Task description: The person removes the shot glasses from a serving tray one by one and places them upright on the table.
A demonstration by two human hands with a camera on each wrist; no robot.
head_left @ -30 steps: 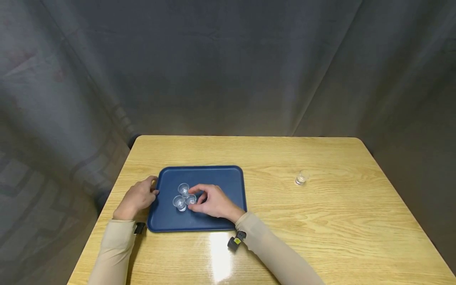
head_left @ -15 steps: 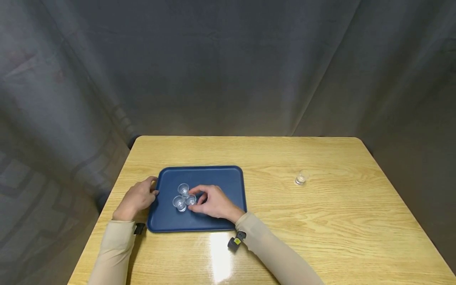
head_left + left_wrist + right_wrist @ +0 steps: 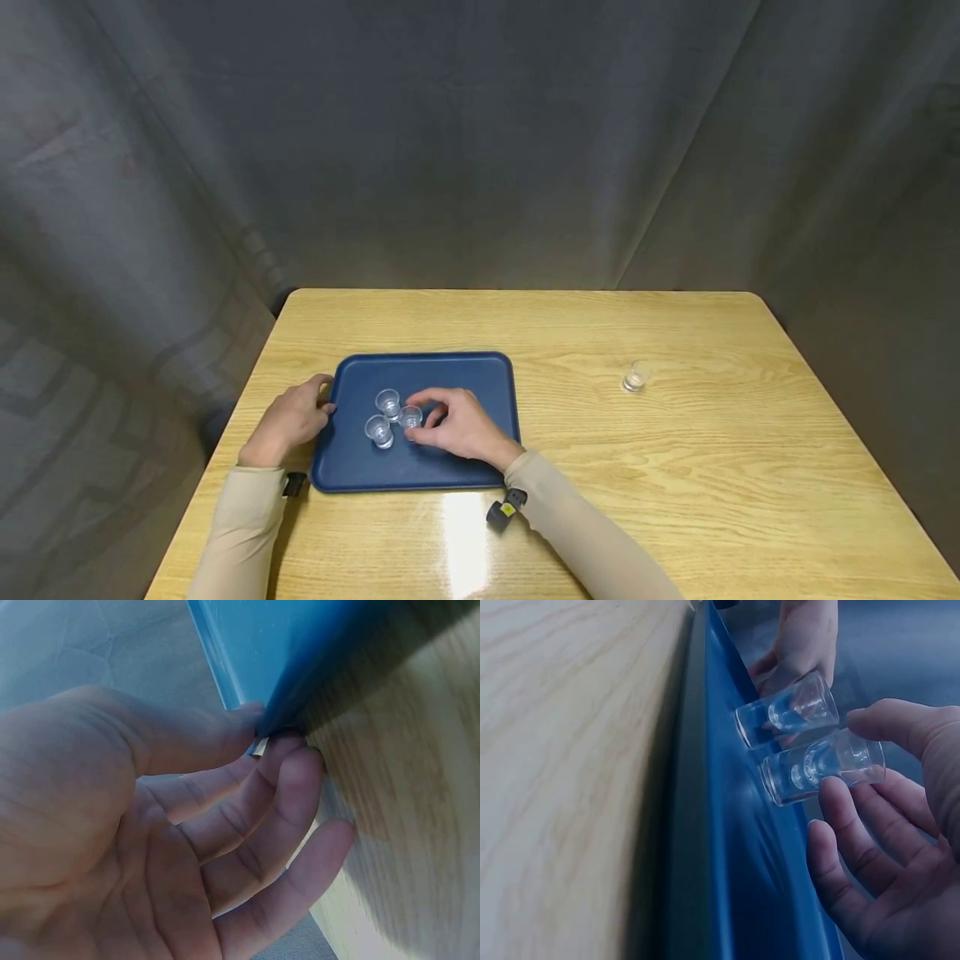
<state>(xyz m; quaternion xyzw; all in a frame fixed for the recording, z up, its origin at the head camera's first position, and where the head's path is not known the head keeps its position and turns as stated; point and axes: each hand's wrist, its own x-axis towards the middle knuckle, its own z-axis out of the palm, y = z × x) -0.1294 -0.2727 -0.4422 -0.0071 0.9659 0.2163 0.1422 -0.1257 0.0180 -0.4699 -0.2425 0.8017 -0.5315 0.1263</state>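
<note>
On the blue tray, three clear shot glasses stand in a tight group. My right hand holds the rightmost shot glass between thumb and fingers. The back shot glass and the front-left shot glass are close beside it. In the right wrist view, the held shot glass stands with its base at the tray surface, another glass just behind. My left hand pinches the tray's left edge; in the left wrist view the thumb lies against the rim and fingers curl at its underside.
Another clear shot glass stands alone on the wooden table, to the right of the tray. A dark grey curtain hangs behind the table and along both sides.
My right hand has shifted slightly right with its shot glass, widening the space from the front-left glass. The left hand stays at the tray edge.
</note>
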